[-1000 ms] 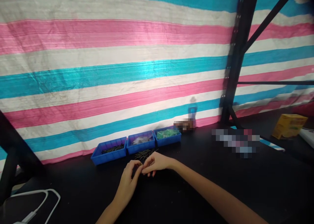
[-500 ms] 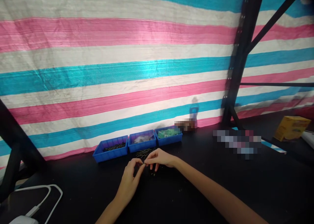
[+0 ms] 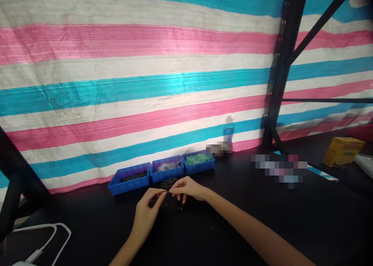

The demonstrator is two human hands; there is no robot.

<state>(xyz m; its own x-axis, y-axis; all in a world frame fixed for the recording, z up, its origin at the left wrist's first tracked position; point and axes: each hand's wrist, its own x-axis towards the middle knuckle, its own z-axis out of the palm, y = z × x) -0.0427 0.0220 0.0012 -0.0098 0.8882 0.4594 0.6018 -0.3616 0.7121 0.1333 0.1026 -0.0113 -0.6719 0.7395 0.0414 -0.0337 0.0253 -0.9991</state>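
Note:
Over the dark table, my left hand (image 3: 145,209) and my right hand (image 3: 189,188) meet fingertip to fingertip. Each is closed in a pinch, and a tiny thin piece (image 3: 168,191) shows between them; its kind is too small to make out. Just behind the fingers lies a loose pile of thin, dark and brassy stick-like pieces (image 3: 168,183), partly covered by my right hand. A few tiny light bits (image 3: 180,208) are scattered on the table below my right fingers.
Behind the pile stand three blue bins in a row: one with thin dark pieces (image 3: 112,189), one with clear plastic bags (image 3: 154,178), one with green packets (image 3: 205,167). A white cable (image 3: 62,242) lies at left, a yellow box (image 3: 342,152) at far right. Black posts (image 3: 272,114) flank a striped sheet.
My left hand has shifted slightly left, and a small gap has opened between the two sets of fingertips, showing the thin piece. The whole view has moved a little.

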